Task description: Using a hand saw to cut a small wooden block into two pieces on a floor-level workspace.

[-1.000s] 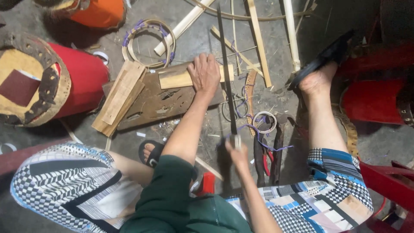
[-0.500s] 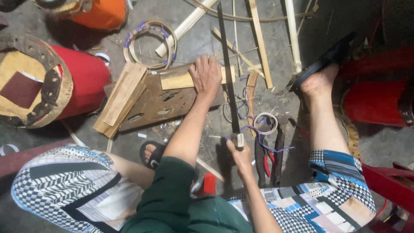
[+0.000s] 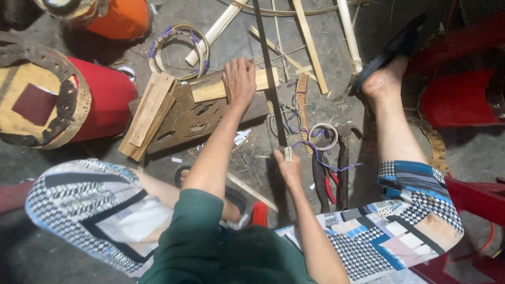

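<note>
My left hand (image 3: 240, 80) presses flat on a pale wooden strip (image 3: 210, 88) that lies across a dark carved wooden board (image 3: 197, 117) on the floor. My right hand (image 3: 288, 165) grips the handle of a long thin saw (image 3: 267, 63), whose dark blade runs up past the right end of the strip. Both arms reach forward between my knees.
A red drum (image 3: 102, 97) lies on its side at the left, an orange one (image 3: 123, 16) behind it. Stacked wooden blocks (image 3: 148, 113), bamboo slats (image 3: 307, 44), a bamboo ring (image 3: 179, 50), a tape roll (image 3: 323, 135) and pliers (image 3: 321, 181) lie about. My right foot (image 3: 381, 79) wears a black sandal. Red stools (image 3: 457, 94) stand at the right.
My right hand has drawn the saw slightly back toward me and rightward. My left hand stays pressed on the strip.
</note>
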